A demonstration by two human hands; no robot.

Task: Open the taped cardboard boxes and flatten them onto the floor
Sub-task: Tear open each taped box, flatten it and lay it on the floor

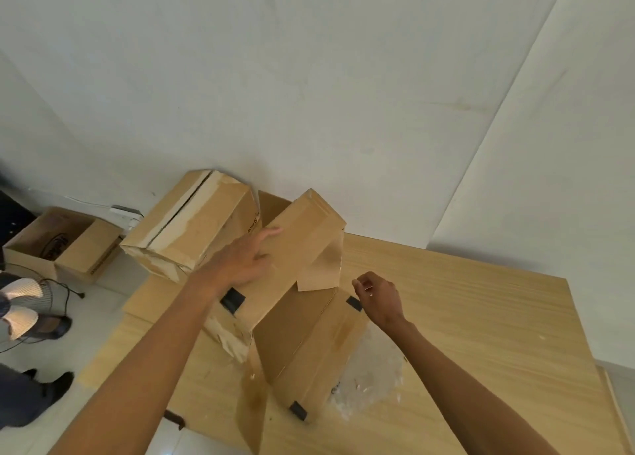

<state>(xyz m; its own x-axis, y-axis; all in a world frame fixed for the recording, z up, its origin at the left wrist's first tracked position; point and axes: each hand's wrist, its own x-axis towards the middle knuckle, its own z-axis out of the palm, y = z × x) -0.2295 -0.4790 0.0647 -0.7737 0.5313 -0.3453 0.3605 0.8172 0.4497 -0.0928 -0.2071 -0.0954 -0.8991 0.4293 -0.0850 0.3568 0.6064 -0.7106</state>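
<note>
My left hand [242,260] rests flat-fingered on the opened cardboard box [302,334]; my right hand [379,300] hovers beside it, loosely curled, grasping nothing.

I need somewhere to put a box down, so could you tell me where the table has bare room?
The table is bare on its right, between the open box and the wall. The left is crowded by the taped box, and clear plastic wrap lies beside the open box.

bare table [481,310] right, stacked boxes [192,228] crowding wall [309,93] left
</note>
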